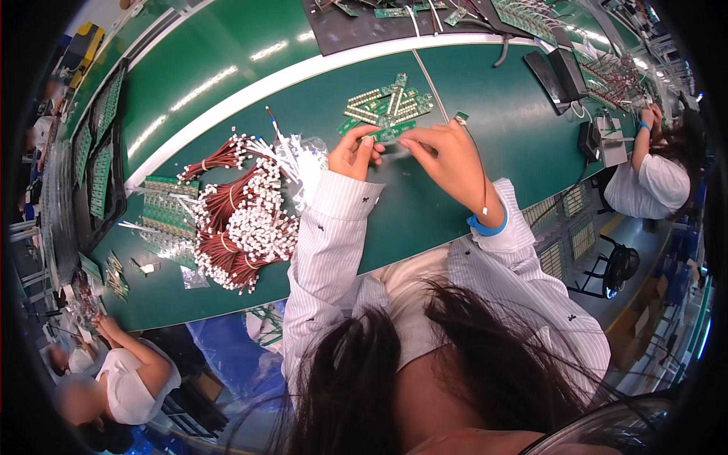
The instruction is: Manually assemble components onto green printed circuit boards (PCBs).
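Observation:
My left hand (355, 155) pinches the near end of a small green circuit board (390, 134) between thumb and fingers. Close to that board's right side, my right hand (449, 158) has thumb and forefinger drawn together; whatever lies between them is too small to make out. Across the back of this hand runs a thin dark cable (479, 159), with a small green piece at its far end and a white connector near the wrist. Just beyond my fingers lies a loose pile of green circuit boards (365, 105) with rows of pale components.
Bundles of red-brown wires (221, 205) with white connectors lie left, beside white cables (290, 155) and stacked green boards (168, 214). A black mat (356, 34) with boards sits at the back. Other people work at both sides; a black stool (610, 269) stands right.

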